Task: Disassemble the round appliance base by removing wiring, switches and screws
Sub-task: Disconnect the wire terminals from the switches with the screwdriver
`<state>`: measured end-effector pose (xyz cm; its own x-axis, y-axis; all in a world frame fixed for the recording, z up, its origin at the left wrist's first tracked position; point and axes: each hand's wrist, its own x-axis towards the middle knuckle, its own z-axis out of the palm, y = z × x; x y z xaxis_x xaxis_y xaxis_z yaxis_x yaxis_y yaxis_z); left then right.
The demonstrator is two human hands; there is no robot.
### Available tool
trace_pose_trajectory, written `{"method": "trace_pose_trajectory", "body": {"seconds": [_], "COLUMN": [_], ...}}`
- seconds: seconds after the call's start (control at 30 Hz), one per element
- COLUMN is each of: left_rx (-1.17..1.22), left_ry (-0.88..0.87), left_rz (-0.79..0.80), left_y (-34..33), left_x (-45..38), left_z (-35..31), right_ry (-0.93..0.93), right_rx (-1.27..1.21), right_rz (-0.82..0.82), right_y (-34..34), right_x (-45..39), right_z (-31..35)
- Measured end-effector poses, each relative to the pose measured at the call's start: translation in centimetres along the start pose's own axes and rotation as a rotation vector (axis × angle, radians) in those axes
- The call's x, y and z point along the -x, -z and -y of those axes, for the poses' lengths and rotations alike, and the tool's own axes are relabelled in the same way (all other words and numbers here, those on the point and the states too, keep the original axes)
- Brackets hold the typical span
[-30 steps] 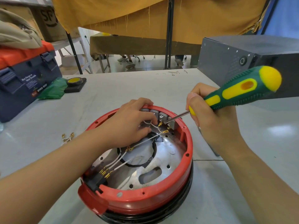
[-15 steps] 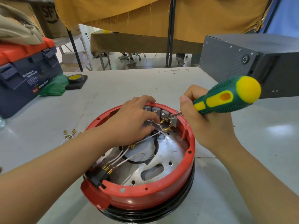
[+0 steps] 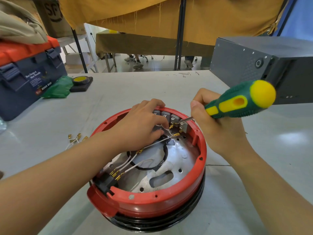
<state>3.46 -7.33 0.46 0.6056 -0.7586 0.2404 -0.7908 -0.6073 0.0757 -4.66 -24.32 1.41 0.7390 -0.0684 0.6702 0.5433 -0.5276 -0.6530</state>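
Base: the round appliance base (image 3: 152,200) sits open side up on the table (image 3: 118,92) right in front of me, its red rim over a black lower band, with a bare metal plate inside.
Left hand: my left hand (image 3: 140,126) reaches over the far rim, fingertips up on the edge by the switches, thumb tucked inside near a white wire. Fingers are curled, but I cannot tell whether they actually pinch anything.
Right hand: my right hand (image 3: 215,126) is wrapped around the screwdriver (image 3: 237,104), closed tight on its green and yellow handle, just outside the far right of the rim.
Screwdriver tip: the metal blade points down and left, its end at the row of grey switches (image 3: 171,117).
Switches: several grey blocks side by side along the inner far wall, brass terminals below them.
Wiring: white wires (image 3: 135,161) with brass connectors run across the plate from the switches to a black plug block (image 3: 106,182) at the near left rim.
Loose bits: a small bunch of wires with brass connectors (image 3: 76,139) lies on the table left of the base.
Around: a blue and orange toolbox (image 3: 28,77) far left, a green bag (image 3: 57,90) beside it, a roll of tape (image 3: 81,79) on a black block, and a grey metal case (image 3: 264,65) far right.
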Motion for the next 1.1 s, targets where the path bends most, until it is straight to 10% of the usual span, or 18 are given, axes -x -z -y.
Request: {"method": "trace_pose_trajectory", "body": {"seconds": [1.1], "left_rx": [-0.066], "left_ry": [0.004], "left_rz": [-0.028], "left_y": [-0.4], "left_x": [-0.3], "left_z": [0.0], "right_ry": [-0.289], "right_rx": [-0.334], "right_rz": [-0.324], "right_y": [-0.7], "right_x": [-1.4], "right_z": [-0.8]}}
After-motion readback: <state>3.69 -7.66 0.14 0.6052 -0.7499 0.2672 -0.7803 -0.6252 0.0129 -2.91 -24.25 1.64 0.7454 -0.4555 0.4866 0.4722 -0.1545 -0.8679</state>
